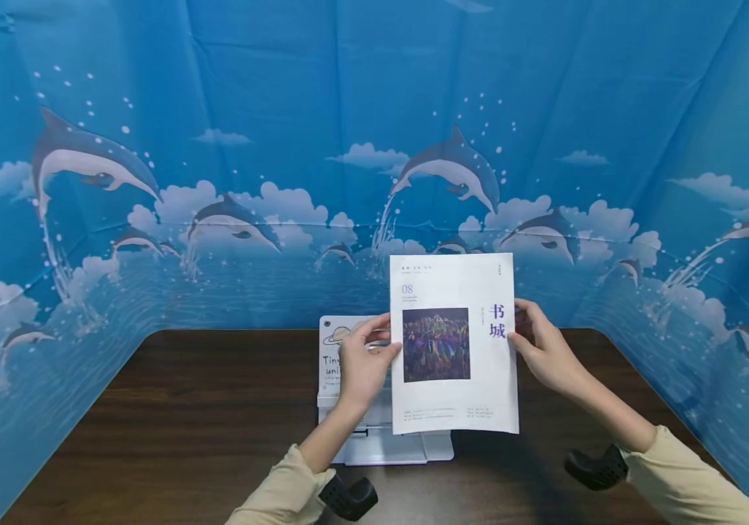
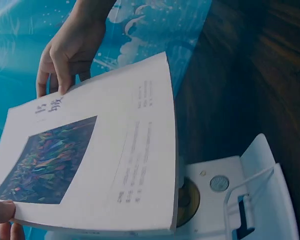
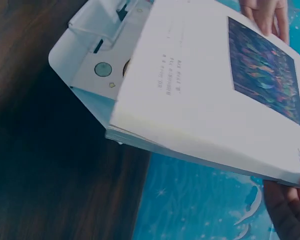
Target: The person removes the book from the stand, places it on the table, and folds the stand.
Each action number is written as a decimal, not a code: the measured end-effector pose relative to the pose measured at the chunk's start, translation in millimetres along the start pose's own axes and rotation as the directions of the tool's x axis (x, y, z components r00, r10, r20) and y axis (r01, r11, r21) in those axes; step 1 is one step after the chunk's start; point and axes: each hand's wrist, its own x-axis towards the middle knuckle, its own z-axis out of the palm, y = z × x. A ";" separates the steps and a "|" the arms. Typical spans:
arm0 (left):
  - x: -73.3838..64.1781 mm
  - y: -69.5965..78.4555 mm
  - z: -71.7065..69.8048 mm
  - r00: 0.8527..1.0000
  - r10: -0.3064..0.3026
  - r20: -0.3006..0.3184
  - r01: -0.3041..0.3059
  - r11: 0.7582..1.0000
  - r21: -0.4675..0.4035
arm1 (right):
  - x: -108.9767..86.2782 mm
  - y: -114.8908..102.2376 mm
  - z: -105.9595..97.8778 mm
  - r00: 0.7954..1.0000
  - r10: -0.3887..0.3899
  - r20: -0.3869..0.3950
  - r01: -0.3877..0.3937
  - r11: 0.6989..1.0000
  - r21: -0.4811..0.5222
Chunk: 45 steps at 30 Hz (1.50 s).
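Note:
Both hands hold up a white paperback magazine [image 1: 455, 401], its cover showing a dark colourful square picture and purple Chinese characters. The left hand [image 1: 364, 364] pinches its left edge, thumb in front and fingers behind. On the opposite edge, the right hand [image 1: 545, 354] grips it the same way. Behind and below the magazine, a white book stand [image 1: 381, 446] with a cartoon planet print stands on the table, partly covered. The left wrist view shows the magazine's [image 2: 140, 150] lower end over the stand [image 2: 227, 180]; its page thickness shows in the right wrist view.
The dark wood table [image 1: 184, 415] extends around the stand. A blue curtain [image 1: 282, 109] printed with dolphins and clouds encloses the back and sides. Black devices, one a wrist mount [image 1: 348, 498], sit at both cuffs of the cream sleeves.

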 end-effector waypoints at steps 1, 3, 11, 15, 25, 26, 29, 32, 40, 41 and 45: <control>-1.3 0.8 1.7 1.000 -0.015 0.009 0.015 1.000 0.000 | -1.1 0.9 -1.5 0.999 0.026 0.020 -0.026 1.000 -0.004; -3.6 1.4 5.2 0.999 -0.037 0.032 0.037 0.999 0.004 | -3.2 3.1 -4.0 0.996 0.071 0.051 -0.070 0.997 -0.006; -11.0 -3.3 19.8 0.988 -0.104 0.115 0.103 0.995 0.013 | -12.1 11.8 -16.3 0.982 0.155 0.108 -0.157 0.988 0.010; -15.3 -6.3 28.6 0.981 -0.127 0.147 0.128 0.992 -0.002 | -16.9 17.4 -24.6 0.969 0.202 0.144 -0.210 0.977 0.039; -31.1 -8.6 54.3 0.962 -0.167 0.214 0.192 0.976 -0.103 | -29.9 36.4 -47.3 0.929 0.277 0.247 -0.302 0.951 0.069; -32.9 -8.8 56.6 0.961 -0.167 0.220 0.193 0.976 -0.103 | -30.8 39.1 -49.4 0.923 0.283 0.262 -0.312 0.947 0.076; -39.2 -9.5 63.3 0.954 -0.178 0.240 0.205 0.974 -0.094 | -33.4 47.1 -55.1 0.901 0.310 0.305 -0.351 0.932 0.088; -45.8 -10.1 70.1 0.949 -0.188 0.253 0.211 0.975 -0.069 | -36.4 55.2 -59.6 0.880 0.336 0.335 -0.384 0.919 0.086; -57.3 -15.0 84.6 0.935 -0.228 0.271 0.260 0.962 -0.086 | -44.1 71.2 -65.3 0.840 0.383 0.383 -0.445 0.891 0.085; -58.5 -16.0 86.4 0.933 -0.237 0.271 0.269 0.959 -0.085 | -44.9 72.8 -65.8 0.836 0.387 0.389 -0.449 0.890 0.081; -64.4 -19.5 93.3 0.920 -0.283 0.271 0.317 0.944 -0.093 | -48.5 80.2 -68.9 0.810 0.411 0.419 -0.481 0.873 0.074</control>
